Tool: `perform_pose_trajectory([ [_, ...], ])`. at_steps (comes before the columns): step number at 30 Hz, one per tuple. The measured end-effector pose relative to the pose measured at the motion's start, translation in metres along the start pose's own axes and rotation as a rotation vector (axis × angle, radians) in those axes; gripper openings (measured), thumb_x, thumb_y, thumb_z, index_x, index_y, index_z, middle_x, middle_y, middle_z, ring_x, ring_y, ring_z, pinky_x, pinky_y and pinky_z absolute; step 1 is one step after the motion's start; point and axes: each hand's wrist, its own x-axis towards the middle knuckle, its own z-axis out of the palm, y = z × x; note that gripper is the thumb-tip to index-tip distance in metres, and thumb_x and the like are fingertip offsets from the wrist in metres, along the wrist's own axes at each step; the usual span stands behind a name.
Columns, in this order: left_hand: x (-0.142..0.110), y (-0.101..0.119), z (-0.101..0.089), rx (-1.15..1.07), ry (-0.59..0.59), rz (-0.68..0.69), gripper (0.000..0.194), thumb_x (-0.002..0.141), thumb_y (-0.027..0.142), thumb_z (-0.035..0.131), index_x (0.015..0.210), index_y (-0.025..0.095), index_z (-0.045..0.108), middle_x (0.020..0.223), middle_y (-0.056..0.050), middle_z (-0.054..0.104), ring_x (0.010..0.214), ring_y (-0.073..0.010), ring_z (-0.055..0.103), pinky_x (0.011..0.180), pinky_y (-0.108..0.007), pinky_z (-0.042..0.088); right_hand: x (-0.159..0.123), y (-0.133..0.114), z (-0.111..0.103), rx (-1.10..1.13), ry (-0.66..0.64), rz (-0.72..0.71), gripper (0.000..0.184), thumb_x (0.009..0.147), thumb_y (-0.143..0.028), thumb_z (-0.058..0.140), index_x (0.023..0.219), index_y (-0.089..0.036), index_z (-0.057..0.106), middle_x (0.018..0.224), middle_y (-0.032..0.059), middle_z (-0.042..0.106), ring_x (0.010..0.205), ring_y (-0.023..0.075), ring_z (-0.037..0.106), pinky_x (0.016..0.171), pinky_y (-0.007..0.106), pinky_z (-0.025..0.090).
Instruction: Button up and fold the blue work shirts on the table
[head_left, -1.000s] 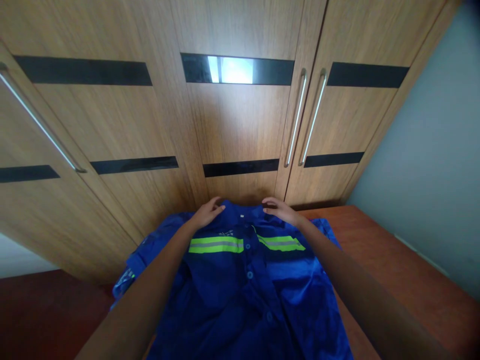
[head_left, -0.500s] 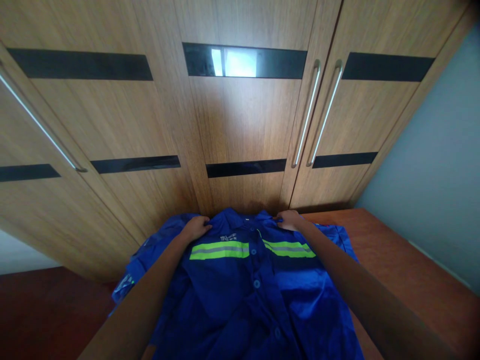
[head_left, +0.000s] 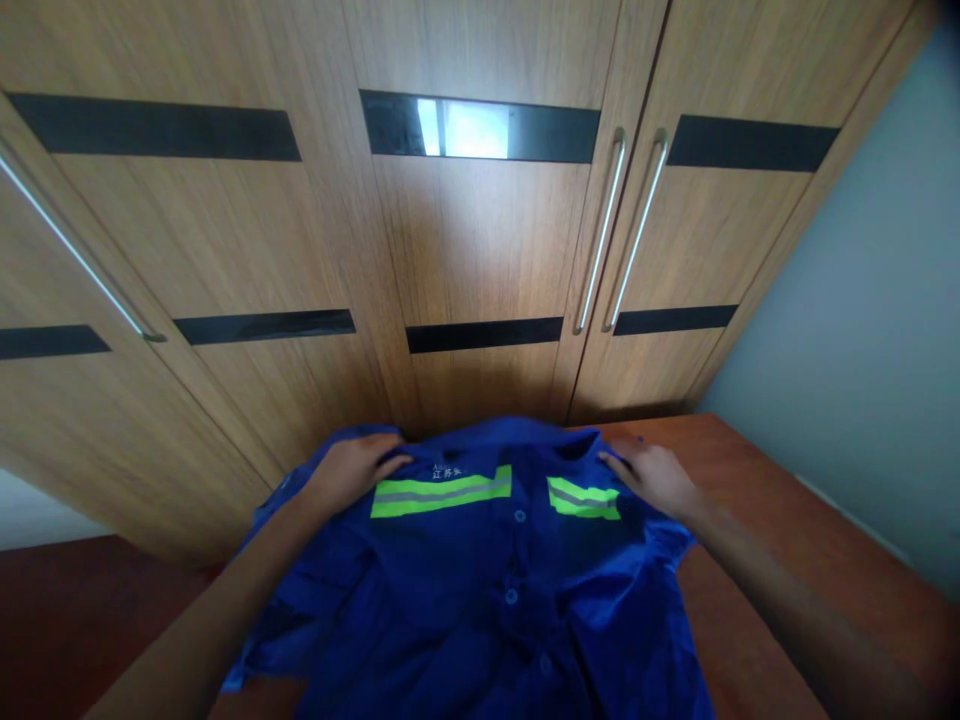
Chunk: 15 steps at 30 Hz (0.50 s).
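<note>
A blue work jacket (head_left: 450, 580) is spread out in front of me, its buttoned front facing up. Yellow-green reflective strips with a grey middle cross the chest, and white lettering sits above the strip on the left. My left hand (head_left: 356, 468) is closed on the cloth at the left shoulder. At the right shoulder, my right hand (head_left: 652, 475) pinches the fabric between thumb and fingers. Between both hands the collar edge is stretched out. The jacket's lower end runs out of view at the bottom.
Beyond the jacket stands a wooden wardrobe (head_left: 480, 240) with dark inlaid strips and long metal handles (head_left: 600, 235). A reddish-brown floor (head_left: 750, 500) lies at both sides. On the right rises a pale blue-grey wall (head_left: 847, 330).
My right hand has moved right, from beside the collar out to the shoulder. My left hand has shifted slightly left. The collar area is now pulled wider and straighter.
</note>
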Motion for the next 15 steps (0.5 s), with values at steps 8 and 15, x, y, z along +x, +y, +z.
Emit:
perform_pose_trajectory([
  [8, 0.007, 0.0, -0.024, -0.028, 0.176, -0.221, 0.042, 0.092, 0.048, 0.035, 0.102, 0.02, 0.066, 0.104, -0.007, 0.072, 0.098, -0.0226, 0.065, 0.088, -0.031, 0.048, 0.005, -0.007, -0.04, 0.288, 0.04, 0.054, 0.035, 0.094, -0.043, 0.039, 0.087, -0.021, 0.065, 0.082, 0.0045, 0.071, 0.077, 0.0214, 0.066, 0.072, 0.03, 0.051],
  [15, 0.051, 0.024, -0.088, 0.123, 0.313, -0.339, 0.039, 0.093, 0.042, 0.037, 0.105, 0.019, 0.066, 0.103, -0.007, 0.072, 0.097, -0.0247, 0.064, 0.085, -0.034, 0.049, 0.058, -0.019, -0.098, 0.122, 0.361, 0.077, 0.03, 0.093, -0.038, 0.042, 0.098, -0.021, 0.066, 0.091, 0.0065, 0.072, 0.085, 0.0241, 0.067, 0.078, 0.033, 0.05],
])
